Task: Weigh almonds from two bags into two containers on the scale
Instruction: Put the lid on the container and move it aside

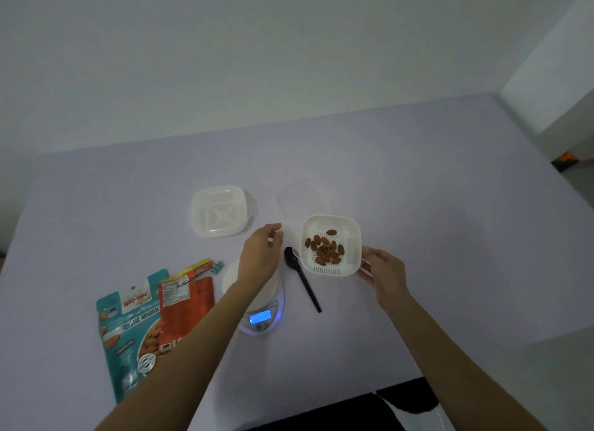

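We judge the task to be about half way: the first container (350, 234) has a small heap of almonds (326, 249) in it, so one portion looks weighed, while the second container (220, 210) stands empty, far left of the grip and beyond it, and is not yet on the scale (262, 316). The display of the scale is lit blue, but the number is too blurred for us to read. The right hand (384, 276) grasps the first container at its near right corner, with thumb and fingers pinched on the rim, opened only as much as the thin wall needs; the almonds lie just left of this grip and a little beyond it. We cannot tell if the container is lifted or rests on the table (418, 205), but its left edge covers the bowl of the black spoon (303, 279), so we think it is held a little above. The scale is left of the grip and nearer to us, apart from the container. The left hand (260, 254) hovers over the scale plate with fingers loosely curled, relaxed, and we see nothing in it. Far left of the grip lie the teal bag (128, 328) and the orange bag (188, 302), side by side; we think a portion for the second container comes next
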